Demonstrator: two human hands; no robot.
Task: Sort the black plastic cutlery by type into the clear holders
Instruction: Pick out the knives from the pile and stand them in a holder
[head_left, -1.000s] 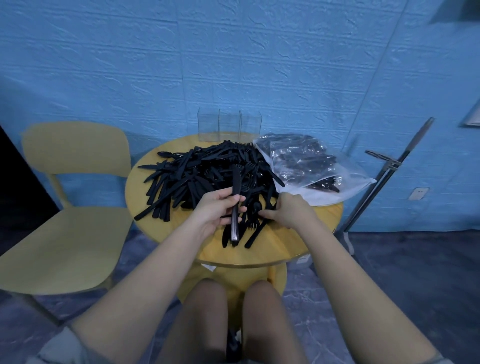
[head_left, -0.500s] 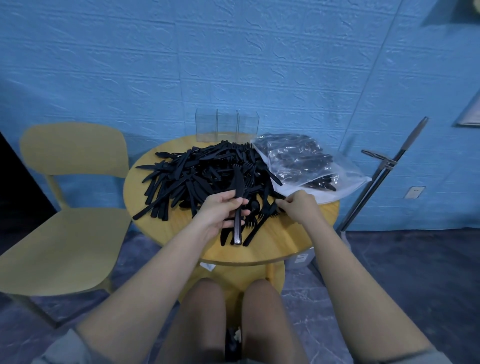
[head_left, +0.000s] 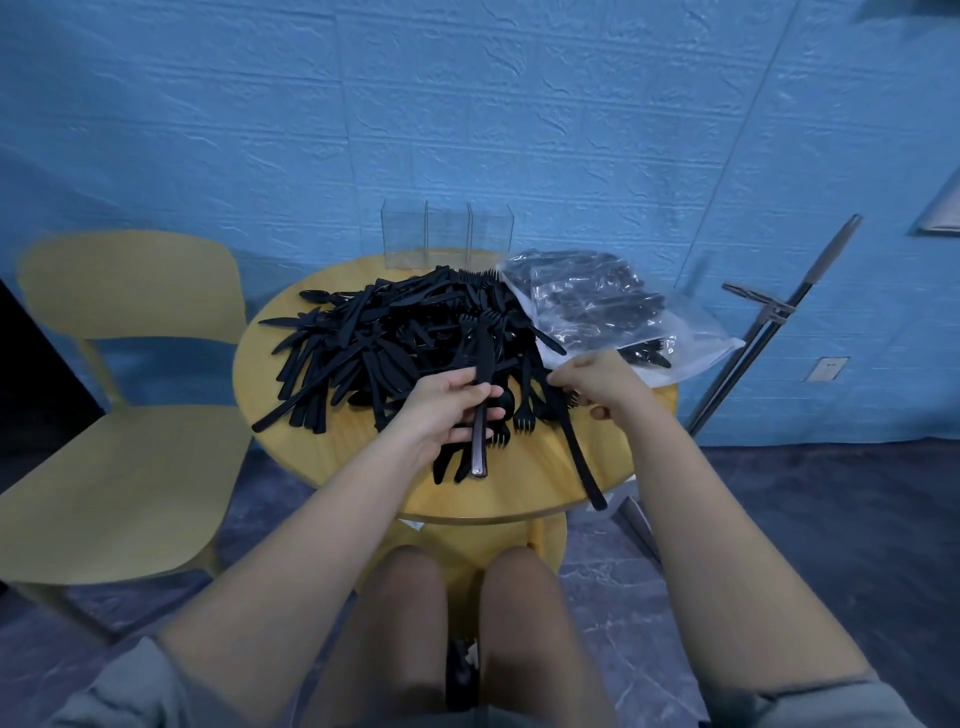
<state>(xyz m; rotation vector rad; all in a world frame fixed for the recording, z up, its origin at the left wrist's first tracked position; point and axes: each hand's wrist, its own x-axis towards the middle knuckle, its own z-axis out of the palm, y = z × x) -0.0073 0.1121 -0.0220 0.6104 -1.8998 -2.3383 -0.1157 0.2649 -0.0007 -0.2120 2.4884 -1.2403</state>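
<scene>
A person sits at a round yellow bench set against a blue textured wall, both bare forearms reaching in from below and knees showing under the near rim. The left hand has its fingers curled round a black plastic knife, the grip closed on it at about mid-length; the knife stands nearly upright in the view, blade toward the heap and handle end hanging just above the benchtop. The right hand is curled over the near right edge of the heap, its grip pinching the upper part of a second long black utensil whose handle slants down toward the bench's near rim; what kind of piece it is cannot be told, since the hand hides its head. The heap of black cutlery covers the middle and left of the bench, a jumble of knives, forks and a spoon or two at its far left, with several forks lying tines toward the person between the two hands. Three clear holders stand side by side at the far edge of the bench, just behind the heap. A clear plastic bag with more black cutlery inside lies on the right side of the bench, touching the heap. A yellow chair stands left of the bench, and a metal pole leans against the wall at right
</scene>
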